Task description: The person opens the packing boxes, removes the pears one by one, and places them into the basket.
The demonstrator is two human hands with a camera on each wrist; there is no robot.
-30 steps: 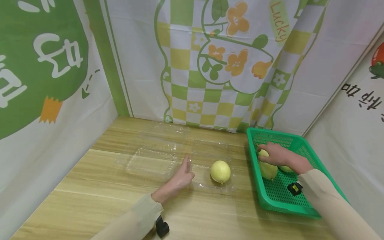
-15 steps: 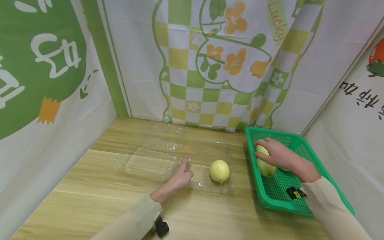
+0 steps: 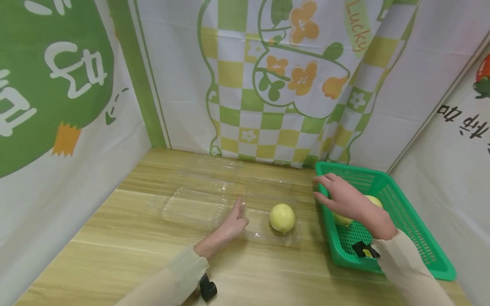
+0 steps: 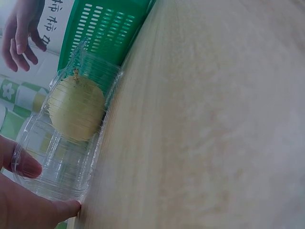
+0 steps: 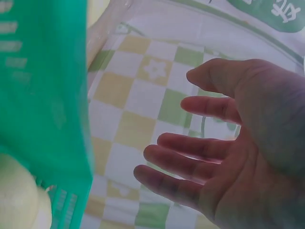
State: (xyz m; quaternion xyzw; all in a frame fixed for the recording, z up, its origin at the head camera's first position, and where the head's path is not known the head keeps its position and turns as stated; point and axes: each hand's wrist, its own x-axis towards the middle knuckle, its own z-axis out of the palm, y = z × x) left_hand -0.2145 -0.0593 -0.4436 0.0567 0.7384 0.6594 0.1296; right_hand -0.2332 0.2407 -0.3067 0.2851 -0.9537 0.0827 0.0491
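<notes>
A clear plastic container lies open on the table with one round yellow pear in its near half. At that container's left end is my left hand; in the left wrist view its thumb and a finger lie on either side of the clear wall, pinching it. My right hand hovers over the left rim of the green basket, fingers spread, holding nothing. Pears lie in the basket, partly hidden beneath this hand; the right wrist view shows pears too.
Another open clear container lies to the left, its lid half toward the curtain. Printed cloth hangs along the back edge of the wooden table, and more printed sheets close in both sides.
My right hand was down in the basket on a pear; it has lifted and shifted left to the rim, with spread fingers. My left hand has stayed in place.
</notes>
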